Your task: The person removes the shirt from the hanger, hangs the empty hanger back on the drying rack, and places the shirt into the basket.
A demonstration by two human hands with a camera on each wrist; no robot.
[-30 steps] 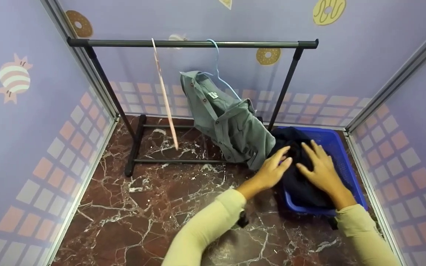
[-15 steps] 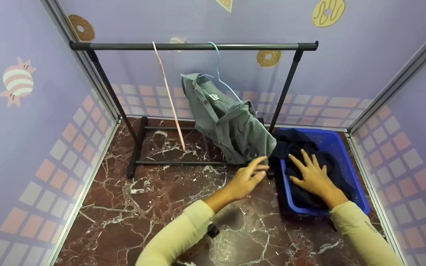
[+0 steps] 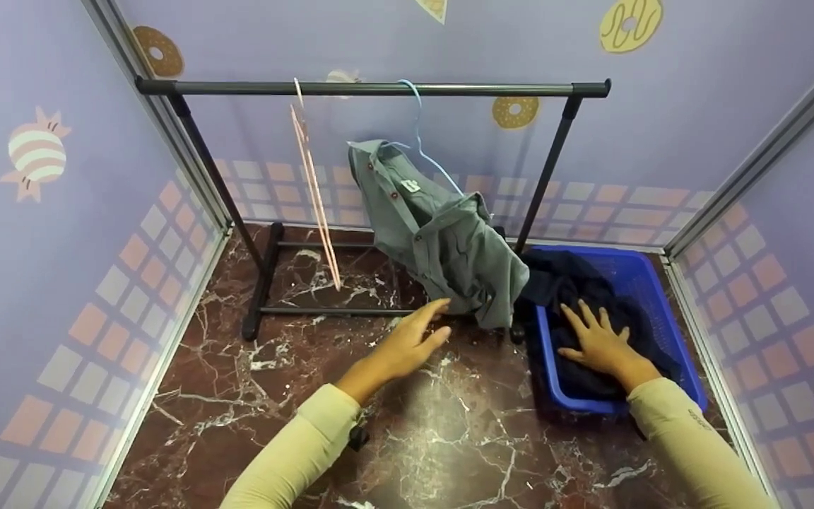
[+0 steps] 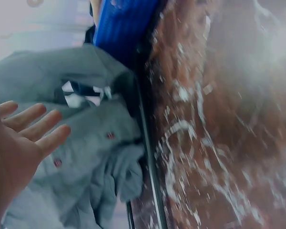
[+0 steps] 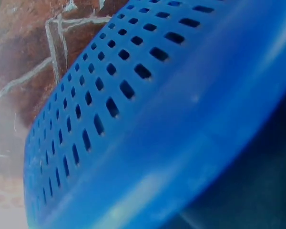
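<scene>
A grey-green buttoned shirt point(image 3: 435, 226) hangs askew on a light blue hanger point(image 3: 417, 127), which hooks over the rack's bar. My left hand point(image 3: 407, 343) is in front of the shirt's lower part, fingers extended, holding nothing; the left wrist view shows the shirt point(image 4: 86, 129) behind those fingers. My right hand point(image 3: 601, 343) rests with spread fingers on dark navy cloth point(image 3: 584, 283) in the blue basket point(image 3: 552, 367). Only the perforated basket wall point(image 5: 133, 119) and some dark cloth fill the right wrist view; the hand is out of it.
A black clothes rack point(image 3: 237, 88) stands by the back wall. On its bar, left of the shirt, hangs a thin pink hanger point(image 3: 316, 198) seen edge-on. Patterned panels enclose the marble floor point(image 3: 223, 424) on three sides.
My left hand has left the dark cloth at the basket and moved left to the shirt's front. The right hand stays on the cloth, slightly lower. The pink hanger has swung and turned.
</scene>
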